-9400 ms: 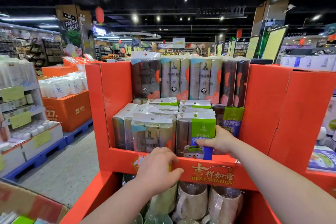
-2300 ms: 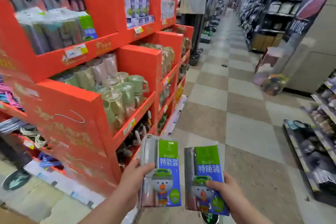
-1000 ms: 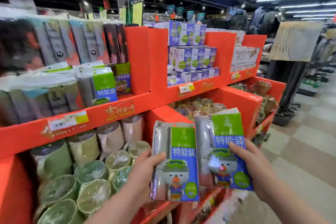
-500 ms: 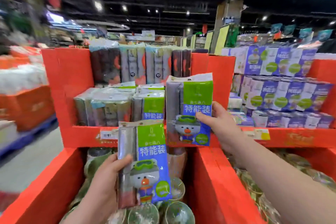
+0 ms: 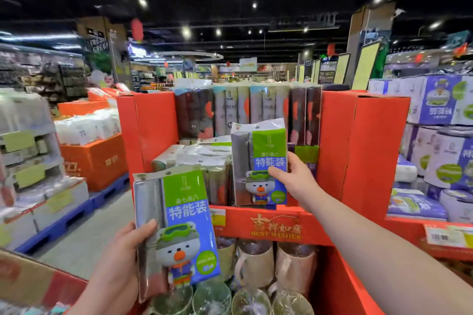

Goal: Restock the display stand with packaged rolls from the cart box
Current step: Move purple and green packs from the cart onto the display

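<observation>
"At the top shelf of the red display stand (image 5: 276, 227), which pack is that?"

"The green-and-blue pack of rolls (image 5: 261, 161) in the right grip (image 5: 294, 181). It stands upright at the shelf's front, right of centre, with the thumb across its printed face and the fingers curled behind. Its lower edge sits level with the shelf lip. I cannot tell whether it rests on the shelf."

"And the left grip (image 5: 122, 258)?"

"It pinches a second pack (image 5: 179, 225) of the same kind by its silver left edge, thumb in front. That one is lower and nearer, upright, held clear of the stand above the wrapped mugs (image 5: 253, 261) in the tier below."

"What else is on that shelf?"

"Shorter packs (image 5: 204, 166) stand in rows just left of the right-hand pack. Tall wrapped rolls (image 5: 245, 110) line the back."

"Any sign of the box?"

"Only a cardboard corner (image 5: 28, 279) at the lower left edge. Purple cartons (image 5: 435, 105) are stacked on the next stand, to the right."
</observation>
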Motion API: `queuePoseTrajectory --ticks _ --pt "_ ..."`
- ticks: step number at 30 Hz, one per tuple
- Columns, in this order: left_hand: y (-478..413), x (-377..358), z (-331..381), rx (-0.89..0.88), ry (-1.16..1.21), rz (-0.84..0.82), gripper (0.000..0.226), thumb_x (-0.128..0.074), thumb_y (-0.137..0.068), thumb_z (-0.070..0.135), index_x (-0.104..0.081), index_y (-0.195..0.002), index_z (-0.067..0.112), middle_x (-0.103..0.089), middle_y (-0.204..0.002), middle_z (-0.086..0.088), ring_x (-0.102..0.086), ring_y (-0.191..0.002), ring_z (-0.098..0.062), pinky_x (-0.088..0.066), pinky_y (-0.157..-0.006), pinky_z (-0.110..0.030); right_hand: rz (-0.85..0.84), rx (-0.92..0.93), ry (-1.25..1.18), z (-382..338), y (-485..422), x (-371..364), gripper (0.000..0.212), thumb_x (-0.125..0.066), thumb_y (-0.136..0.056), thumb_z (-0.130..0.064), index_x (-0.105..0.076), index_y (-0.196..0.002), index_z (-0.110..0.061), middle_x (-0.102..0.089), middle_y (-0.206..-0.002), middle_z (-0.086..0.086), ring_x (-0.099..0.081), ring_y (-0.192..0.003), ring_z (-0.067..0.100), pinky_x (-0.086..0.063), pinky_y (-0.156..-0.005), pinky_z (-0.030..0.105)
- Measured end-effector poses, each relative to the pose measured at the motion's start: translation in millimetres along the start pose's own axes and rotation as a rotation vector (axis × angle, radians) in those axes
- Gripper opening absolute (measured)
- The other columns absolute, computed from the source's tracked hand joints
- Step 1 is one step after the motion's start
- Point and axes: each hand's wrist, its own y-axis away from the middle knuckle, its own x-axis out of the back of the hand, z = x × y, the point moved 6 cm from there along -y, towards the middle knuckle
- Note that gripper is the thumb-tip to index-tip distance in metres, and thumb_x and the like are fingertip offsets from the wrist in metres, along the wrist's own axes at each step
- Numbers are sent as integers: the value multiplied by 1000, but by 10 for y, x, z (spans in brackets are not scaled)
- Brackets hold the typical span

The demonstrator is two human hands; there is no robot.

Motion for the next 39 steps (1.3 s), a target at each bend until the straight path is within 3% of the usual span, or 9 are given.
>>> queuePoseTrajectory --ticks 5,7,11,16,21,24,32,36,39 --pt "-109 -17 -3 -23 -30 0 35 -53 -81 11 -61 -113 -2 -65 -107 -34 -66 -85 -52 -36 -88 -78 -116 -101 287 292 31 67 62 -82 -69 -4 -47 -118 -18 -65 -110 0 -62 -96 11 -52 -86 24" --pt "-166 -13 -42 2 -30 30 46 -56 -74 13 -59 -118 -3 -63 -110 -36 -60 -95 -58 -36 -88 -78 -173 -202 408 473 54 44 74 -86 -60 0 -45 -120 -14 -64 -114 2 -60 -96 11 -50 -88 26" --pt "-301 5 -99 31 -21 38 55 -59 -72 14 -54 -124 -3 -60 -117 -37 -54 -109 -58 -34 -90 -79 -36 -220 484 559 25 28 64 -89 -51 -14 -53 -103 -27 -69 -107 -1 -65 -97 16 -52 -91 36" --pt "-418 -2 -91 17 -47 16 53 -59 -70 14 -57 -121 0 -62 -115 -34 -56 -108 -56 -36 -93 -75 -32 -254 866 474 -42 -26 65 -82 -57 -32 -52 -115 -27 -67 -113 0 -64 -105 23 -51 -84 32" --pt "-455 -25 -111 35 -80 -21 54 -59 -68 15 -58 -120 0 -65 -111 -32 -61 -100 -54 -47 -87 -66 -412 -286 850 451 -44 -165 45 -75 -73 -19 -65 -116 -22 -68 -119 2 -62 -107 17 -49 -91 29" --pt "-469 -29 -83 24 -83 -34 50 -58 -69 13 -59 -117 0 -66 -108 -32 -63 -94 -52 -50 -80 -63 -531 -524 751 385 -17 -33 37 -72 -81 -32 -59 -114 -20 -66 -105 3 -59 -77 17 -46 -69 29" --pt "-463 -23 -63 14 -55 -41 46 -60 -67 13 -61 -111 -1 -70 -99 -28 -70 -69 -36 -56 -69 -51 -273 -435 664 426 -112 -150 35 -70 -83 -27 -63 -108 -3 -72 -97 18 -63 -68 22 -54 -78 40" --pt "-432 -114 -125 19 -54 -37 21 -53 -84 6 -62 -102 1 -73 -82 -23 -70 -60 -35 -58 -55 -48 -273 -429 533 383 -46 -154 27 -68 -87 -26 -62 -107 -9 -70 -102 10 -61 -64 16 -53 -65 28" --pt "-416 -205 -188 34 -54 -48 38 -57 -74 9 -60 -111 -3 -71 -92 -27 -70 -69 -37 -56 -68 -55 -201 -425 552 432 -11 -138 42 -68 -85 -35 -58 -115 -8 -67 -105 8 -60 -61 13 -47 -58 23"
